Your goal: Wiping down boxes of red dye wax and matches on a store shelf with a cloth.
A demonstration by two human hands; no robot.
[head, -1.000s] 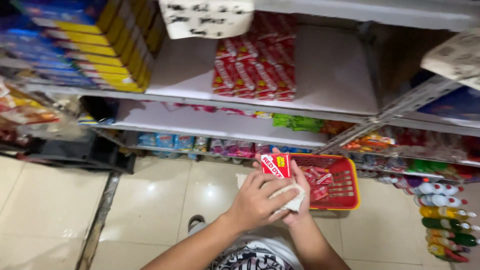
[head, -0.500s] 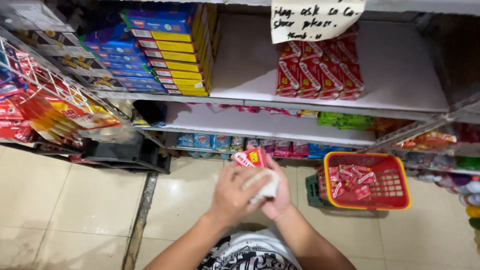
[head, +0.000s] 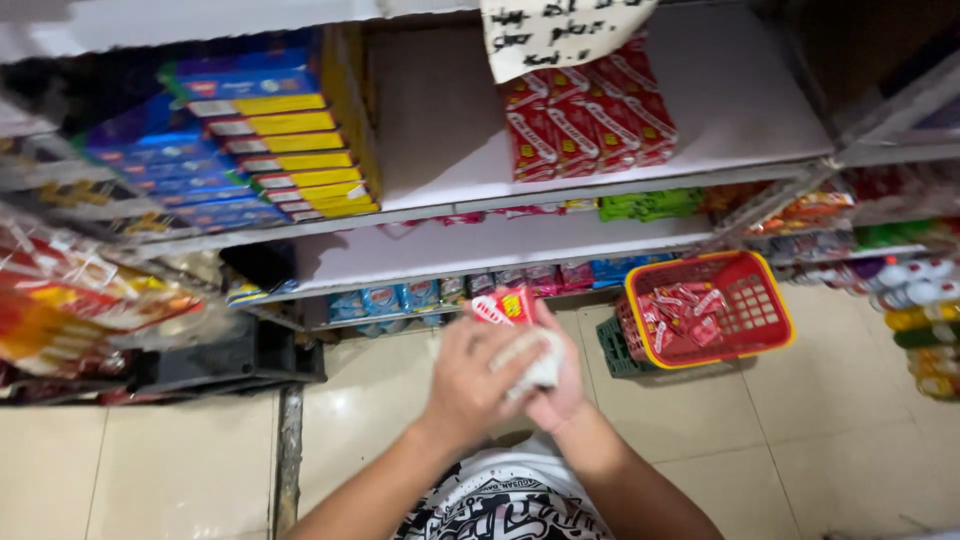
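My left hand (head: 475,375) and my right hand (head: 556,385) are pressed together in front of me. Between them they hold a small red and yellow packet (head: 503,306) and a crumpled white cloth (head: 535,362). The packet sticks up above the fingers; the cloth is bunched against it. Which hand grips which item is hard to tell. On the white shelf (head: 700,120) above stands a stack of similar red packets (head: 585,125). A red basket (head: 712,308) with several red packets sits on the floor to my right.
Blue and yellow boxes (head: 270,150) are stacked on the upper left shelf. A paper note (head: 560,30) hangs above. A green crate (head: 612,350) sits under the basket. Bottles (head: 925,315) line the right edge. Bagged snacks (head: 70,310) hang at left. Tiled floor (head: 150,470) lies below.
The view has swung further left, so the shelves and basket sit more to the right. My hands stay together on the packet and cloth, rubbing it.
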